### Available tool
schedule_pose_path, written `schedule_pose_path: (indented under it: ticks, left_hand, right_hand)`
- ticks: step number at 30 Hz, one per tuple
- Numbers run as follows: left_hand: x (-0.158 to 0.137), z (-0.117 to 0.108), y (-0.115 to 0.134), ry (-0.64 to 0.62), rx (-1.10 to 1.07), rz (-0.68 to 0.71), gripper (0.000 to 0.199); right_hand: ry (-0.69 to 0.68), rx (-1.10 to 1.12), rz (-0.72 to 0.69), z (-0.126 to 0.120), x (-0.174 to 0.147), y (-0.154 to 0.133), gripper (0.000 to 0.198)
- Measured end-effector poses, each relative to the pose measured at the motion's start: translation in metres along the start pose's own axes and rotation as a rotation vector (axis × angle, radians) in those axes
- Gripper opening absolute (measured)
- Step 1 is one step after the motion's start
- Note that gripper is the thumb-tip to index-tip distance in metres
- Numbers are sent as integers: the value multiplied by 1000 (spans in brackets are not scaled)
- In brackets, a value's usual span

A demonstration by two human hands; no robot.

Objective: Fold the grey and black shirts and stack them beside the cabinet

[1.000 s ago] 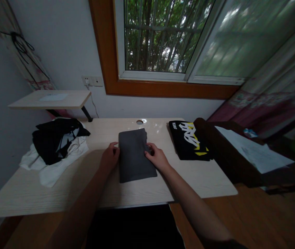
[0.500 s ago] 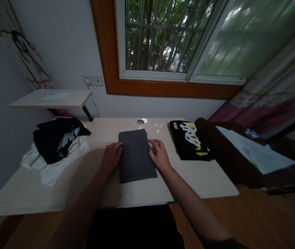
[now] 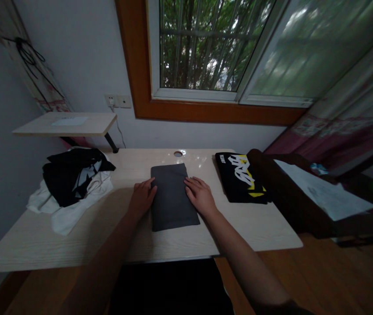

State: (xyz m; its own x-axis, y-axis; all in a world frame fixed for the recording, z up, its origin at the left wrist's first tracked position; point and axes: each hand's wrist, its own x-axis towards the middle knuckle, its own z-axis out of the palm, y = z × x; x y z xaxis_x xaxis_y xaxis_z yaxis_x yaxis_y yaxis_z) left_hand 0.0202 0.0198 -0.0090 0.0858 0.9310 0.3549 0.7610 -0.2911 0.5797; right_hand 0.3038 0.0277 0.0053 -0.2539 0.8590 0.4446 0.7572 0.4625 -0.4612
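Note:
A folded dark grey garment (image 3: 171, 201) lies flat as a neat rectangle in the middle of the desk. My left hand (image 3: 143, 196) rests at its left edge, fingertips on the fabric and fingers stretched out. On the opposite edge, my right hand (image 3: 200, 195) lies with its fingers extended over the cloth. Neither hand grips it. To the right is a folded black T-shirt (image 3: 239, 177) with a white and yellow print. At the left, a crumpled black garment (image 3: 65, 179) sits loosely on top of a white garment (image 3: 71, 216).
The pale wooden desk (image 3: 180, 249) stands below a window and has a round cable hole (image 3: 177, 154) near the back. A raised shelf (image 3: 65, 124) covers its back left corner. Beyond the right edge, a paper sheet (image 3: 324, 192) lies on a dark brown surface.
My right hand's fingers have moved slightly left, from the garment's edge onto its top, and flattened. The left hand has barely shifted. The garment stays in place.

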Motion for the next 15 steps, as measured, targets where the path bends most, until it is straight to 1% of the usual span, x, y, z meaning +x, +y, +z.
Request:
schedule_pose_path:
  ticks: [4, 8, 11, 13, 15]
  left_hand:
    - [0, -1, -1, 9, -158, -104, 52]
    - [3, 1, -5, -16, -447, -185, 62]
    - [10, 6, -3, 4, -625, -269, 70]
    - [17, 10, 3, 28, -678, -361, 72]
    - [25, 13, 9, 23, -691, -406, 72]
  right_hand:
    - [-16, 56, 11, 2, 1, 3, 33]
    - [-11, 119, 4, 4, 0, 8, 34]
    - [-11, 151, 0, 5, 0, 10, 34]
    - [-3, 172, 4, 5, -1, 11, 34]
    - [5, 197, 14, 5, -1, 12, 34]
